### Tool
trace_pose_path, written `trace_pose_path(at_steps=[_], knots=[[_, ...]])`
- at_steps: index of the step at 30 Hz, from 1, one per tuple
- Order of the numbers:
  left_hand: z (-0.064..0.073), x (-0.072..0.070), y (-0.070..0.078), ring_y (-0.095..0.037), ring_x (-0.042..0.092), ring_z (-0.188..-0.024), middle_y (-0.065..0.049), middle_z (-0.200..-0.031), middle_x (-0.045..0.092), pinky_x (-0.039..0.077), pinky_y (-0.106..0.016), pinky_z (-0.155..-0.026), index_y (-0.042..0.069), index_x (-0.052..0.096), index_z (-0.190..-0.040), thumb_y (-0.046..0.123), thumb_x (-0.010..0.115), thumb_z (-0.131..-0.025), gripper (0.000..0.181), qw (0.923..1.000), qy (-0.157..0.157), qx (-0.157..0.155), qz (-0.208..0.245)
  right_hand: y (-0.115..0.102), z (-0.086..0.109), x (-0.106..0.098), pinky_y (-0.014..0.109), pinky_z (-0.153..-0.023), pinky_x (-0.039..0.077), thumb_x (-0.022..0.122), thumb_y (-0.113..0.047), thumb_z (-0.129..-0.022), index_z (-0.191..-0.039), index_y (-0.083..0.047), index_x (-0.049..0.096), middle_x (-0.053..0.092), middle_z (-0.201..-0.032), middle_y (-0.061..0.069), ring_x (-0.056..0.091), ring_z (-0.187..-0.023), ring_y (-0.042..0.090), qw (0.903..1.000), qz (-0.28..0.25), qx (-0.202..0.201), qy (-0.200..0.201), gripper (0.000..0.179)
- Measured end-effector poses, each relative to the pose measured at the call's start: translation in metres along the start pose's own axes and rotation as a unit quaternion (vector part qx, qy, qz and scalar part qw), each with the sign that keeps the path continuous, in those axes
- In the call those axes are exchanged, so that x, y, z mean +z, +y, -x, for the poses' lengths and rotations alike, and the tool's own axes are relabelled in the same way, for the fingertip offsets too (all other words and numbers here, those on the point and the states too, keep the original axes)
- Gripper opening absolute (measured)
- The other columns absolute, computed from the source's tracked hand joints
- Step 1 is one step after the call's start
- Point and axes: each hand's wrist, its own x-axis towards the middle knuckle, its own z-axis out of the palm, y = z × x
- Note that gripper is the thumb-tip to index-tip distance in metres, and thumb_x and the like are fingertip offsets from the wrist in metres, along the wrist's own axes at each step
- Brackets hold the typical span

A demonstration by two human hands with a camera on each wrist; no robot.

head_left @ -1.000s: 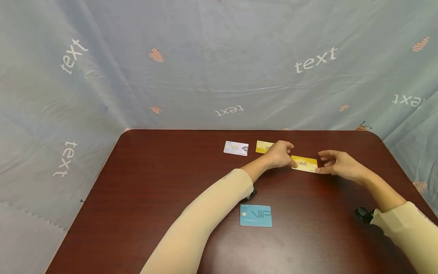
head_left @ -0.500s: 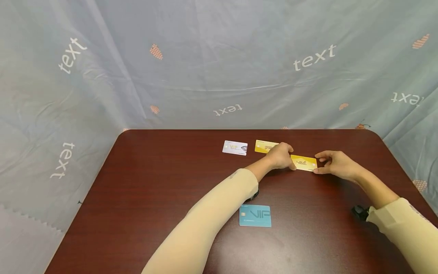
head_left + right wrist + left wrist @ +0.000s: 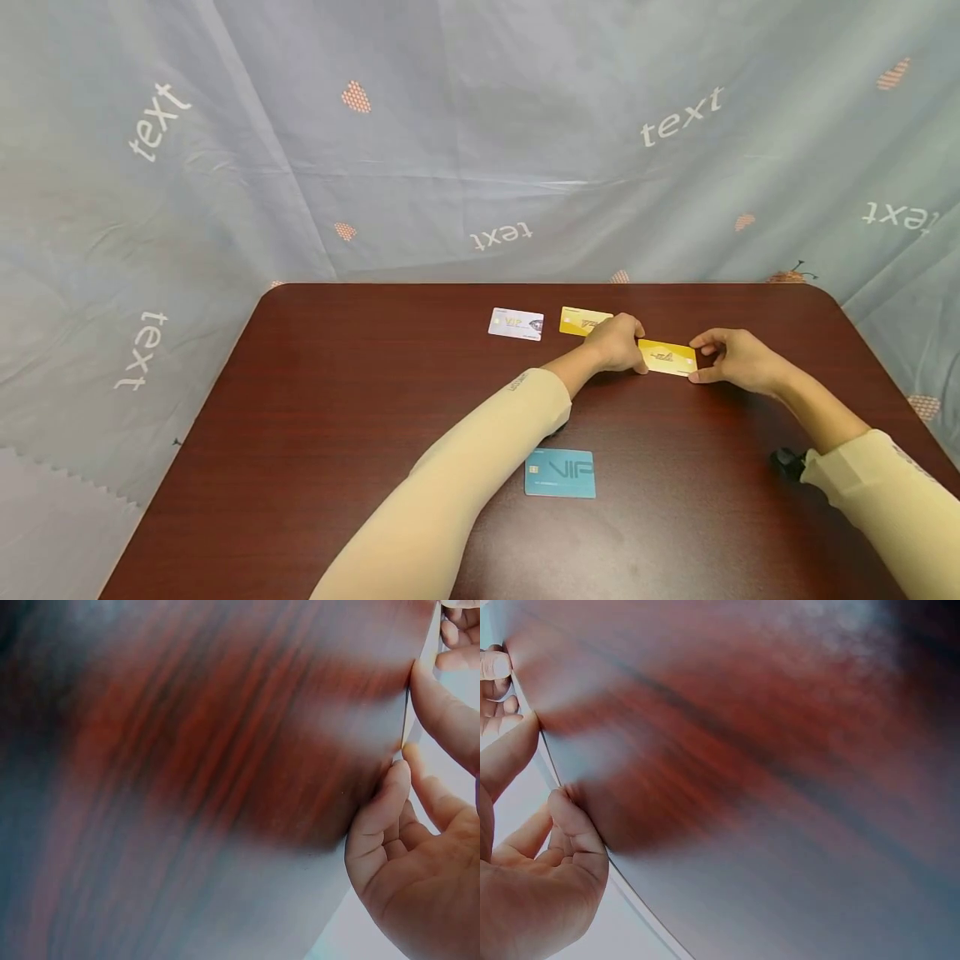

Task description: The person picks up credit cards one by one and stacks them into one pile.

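My left hand (image 3: 613,342) and right hand (image 3: 741,362), fingers part-spread, hold opposite ends of rightmost yellow card (image 3: 667,357), far right on surface (image 3: 337,417). Right fingers drawn in since one second ago; card presumably steadier for positioning.

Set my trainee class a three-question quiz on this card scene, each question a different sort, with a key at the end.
1. How many yellow cards show in the head view?
2. True or false: the blue card lies nearer the camera than the white card.
3. What is between the left hand and the right hand?
A) the blue card
B) the white card
C) a yellow card

Key: 1. Two; 2. True; 3. C
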Motion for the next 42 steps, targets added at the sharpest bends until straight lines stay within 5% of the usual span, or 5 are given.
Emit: trace_pose_path(at_steps=[7, 15, 29, 36, 42], knots=[[-0.0022, 0.0005, 0.0012, -0.014, 0.064, -0.118, 0.005, -0.139, 0.066, 0.051, -0.022, -0.085, 0.016, 0.066, -0.142, 0.021, 0.090, -0.085, 0.062, 0.9998, -0.002, -0.008, -0.017, 0.0003, -0.0010, 0.0009, 0.029, -0.070, 0.047, 0.086, -0.011, -0.087, -0.112, 0.008, 0.067, 0.065, -0.109, 0.016, 0.054, -0.087, 0.024, 1.0000, 0.002, 0.006, 0.000, 0.037], [-0.0043, 0.0020, 0.0028, -0.014, 0.062, -0.126, 0.007, -0.140, 0.065, 0.052, -0.024, -0.092, 0.018, 0.065, -0.142, 0.021, 0.088, -0.087, 0.060, 0.9997, -0.011, -0.011, -0.021, 0.0021, -0.0028, 0.0003, 0.024, -0.070, 0.048, 0.087, -0.008, -0.085, -0.123, 0.013, 0.058, 0.057, -0.111, 0.021, 0.052, -0.093, 0.028, 0.9999, -0.012, 0.011, 0.005, 0.053], [-0.0044, 0.0030, 0.0036, -0.012, 0.065, -0.117, 0.008, -0.137, 0.066, 0.052, -0.023, -0.085, 0.018, 0.067, -0.139, 0.021, 0.088, -0.087, 0.057, 0.9997, -0.008, -0.009, -0.021, 0.0026, -0.0043, -0.0049, 0.030, -0.077, 0.047, 0.088, -0.012, -0.085, -0.126, 0.012, 0.056, 0.055, -0.113, 0.021, 0.051, -0.102, 0.033, 0.9997, -0.004, 0.018, -0.016, 0.057], [-0.0026, 0.0043, 0.0026, -0.012, 0.066, -0.108, 0.006, -0.130, 0.069, 0.052, -0.024, -0.084, 0.016, 0.068, -0.134, 0.021, 0.090, -0.084, 0.055, 0.9995, 0.004, 0.000, -0.032, 0.0006, -0.0031, -0.0013, 0.029, -0.070, 0.050, 0.088, -0.007, -0.084, -0.127, 0.013, 0.051, 0.055, -0.112, 0.022, 0.054, -0.090, 0.028, 0.9992, -0.030, 0.027, -0.008, 0.060], [0.0024, 0.0073, 0.0062, -0.015, 0.068, -0.114, 0.004, -0.130, 0.071, 0.039, -0.023, -0.114, 0.013, 0.068, -0.136, 0.014, 0.088, -0.085, 0.054, 0.9990, 0.024, 0.020, -0.032, -0.0011, 0.0000, 0.0004, 0.027, -0.066, 0.053, 0.087, -0.005, -0.084, -0.128, 0.013, 0.049, 0.061, -0.103, 0.015, 0.058, -0.085, 0.022, 0.9974, -0.065, 0.031, -0.001, 0.060]])
